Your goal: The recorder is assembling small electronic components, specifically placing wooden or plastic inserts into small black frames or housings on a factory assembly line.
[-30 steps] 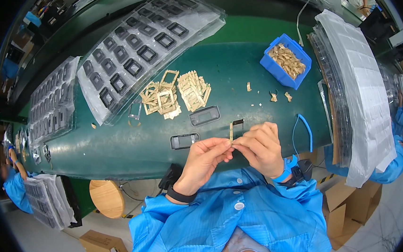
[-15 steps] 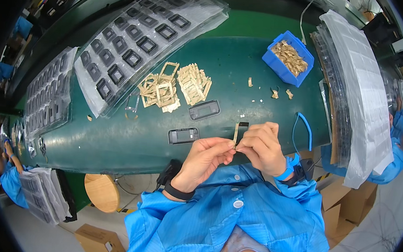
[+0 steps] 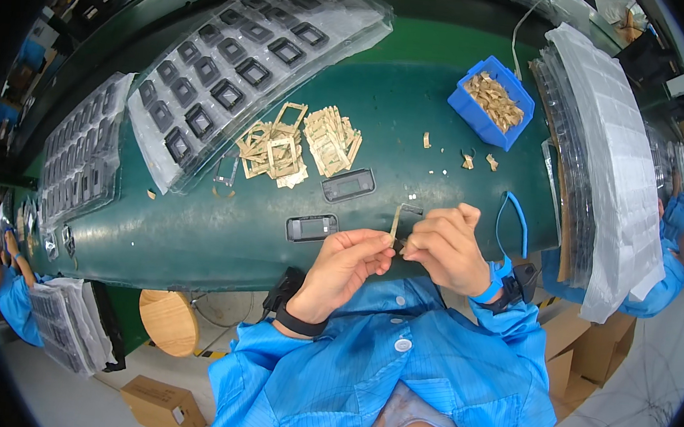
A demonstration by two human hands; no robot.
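My left hand [image 3: 342, 266] is closed in a pinch on a narrow tan strip [image 3: 395, 220], which stands up from its fingertips. At the strip's upper end a dark, thin piece [image 3: 412, 209] juts out to the right. My right hand [image 3: 447, 250] has its fingers curled and pinched close beside it; a small dark bit shows at its fingertips, too small to name. Two black rectangular plastic housings lie on the green table left of the hands, a farther housing [image 3: 349, 185] and a nearer housing [image 3: 311, 227].
Beyond the housings lie two piles of tan frames [image 3: 281, 151]. A blue bin [image 3: 477, 128] of tan scraps stands far right, with loose scraps [image 3: 467, 161] nearby. Clear trays [image 3: 217, 63] of black frames fill the left; stacked trays [image 3: 604, 154] edge the right. A blue cord [image 3: 518, 219] lies near.
My left hand has shifted slightly left and the fingertips of my two hands are a little farther apart. The tan strip now leans and the dark piece at its top looks turned.
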